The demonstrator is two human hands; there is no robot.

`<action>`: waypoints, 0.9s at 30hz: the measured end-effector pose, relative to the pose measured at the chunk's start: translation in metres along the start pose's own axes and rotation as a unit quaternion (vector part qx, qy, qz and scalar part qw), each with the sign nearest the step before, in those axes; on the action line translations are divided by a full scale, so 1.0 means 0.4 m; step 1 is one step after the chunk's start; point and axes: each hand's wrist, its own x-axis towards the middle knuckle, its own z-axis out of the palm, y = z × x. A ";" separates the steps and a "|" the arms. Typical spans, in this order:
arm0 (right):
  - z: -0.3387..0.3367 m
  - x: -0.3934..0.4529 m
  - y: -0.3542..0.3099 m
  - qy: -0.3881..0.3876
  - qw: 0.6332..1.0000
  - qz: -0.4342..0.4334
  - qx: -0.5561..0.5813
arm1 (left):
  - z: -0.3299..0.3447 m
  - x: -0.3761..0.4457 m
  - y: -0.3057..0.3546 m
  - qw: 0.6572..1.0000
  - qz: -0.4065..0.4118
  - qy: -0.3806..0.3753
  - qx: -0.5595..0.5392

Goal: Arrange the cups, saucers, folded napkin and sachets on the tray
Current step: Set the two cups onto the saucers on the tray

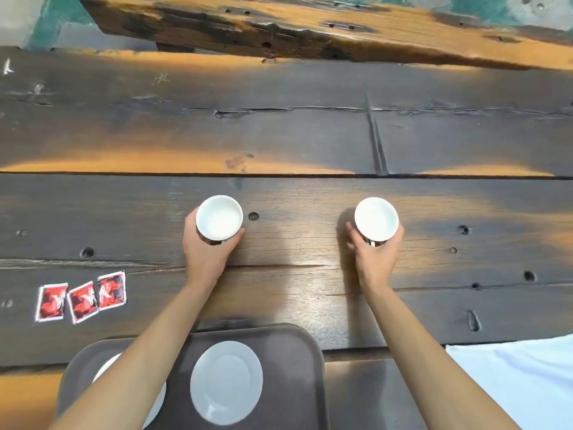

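Two white cups stand on the dark wooden table. My left hand grips the left cup around its side. My right hand grips the right cup the same way. Near the front edge lies a grey-brown tray with two white saucers on it: one in the middle, one at the left mostly hidden under my left forearm. Three red sachets lie in a row on the table at the left. A white napkin lies at the lower right.
The table is made of wide dark planks with knots and holes. A wooden bench runs along its far side.
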 end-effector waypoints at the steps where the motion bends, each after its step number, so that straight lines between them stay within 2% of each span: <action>1: -0.005 -0.012 -0.008 -0.004 1.000 -0.009 0.002 | -0.016 -0.010 0.003 1.000 -0.002 0.003 0.002; 9: -0.050 -0.172 -0.092 -0.077 0.995 -0.065 0.002 | -0.222 -0.152 0.041 1.000 0.009 0.022 0.008; 15: -0.071 -0.381 -0.135 -0.153 0.987 -0.055 -0.003 | -0.391 -0.283 0.021 0.998 -0.016 0.068 -0.006; 21: -0.077 -0.571 -0.093 -0.250 0.966 -0.058 -0.035 | -0.516 -0.409 -0.052 0.994 -0.059 0.090 0.016; 27: -0.059 -0.689 -0.032 -0.322 0.941 -0.051 -0.089 | -0.551 -0.505 -0.112 0.995 -0.067 0.078 0.014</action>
